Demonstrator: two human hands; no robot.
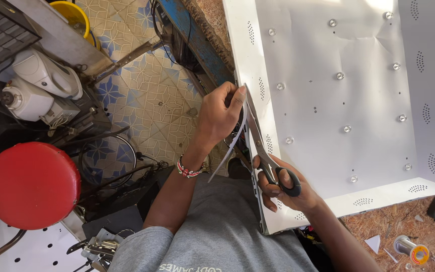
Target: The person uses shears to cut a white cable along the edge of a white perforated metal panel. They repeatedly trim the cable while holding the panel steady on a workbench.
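A large white reflector sheet (pixel 358 100) with several small clear lenses lies on the workbench. My right hand (pixel 283 189) grips black-handled scissors (pixel 260 141), whose blades run up along the sheet's left edge. My left hand (pixel 220 113) pinches a thin white strip (pixel 230 148) that hangs off that edge beside the blades. A beaded bracelet (pixel 188 170) sits on my left wrist.
A red round stool (pixel 31 184) stands at the lower left, with white appliances (pixel 39 85) above it and tangled cables on the patterned tile floor (pixel 147 90). A solder spool (pixel 411 249) rests on the chipboard bench at the lower right. A yellow bucket (pixel 74 15) is at the top.
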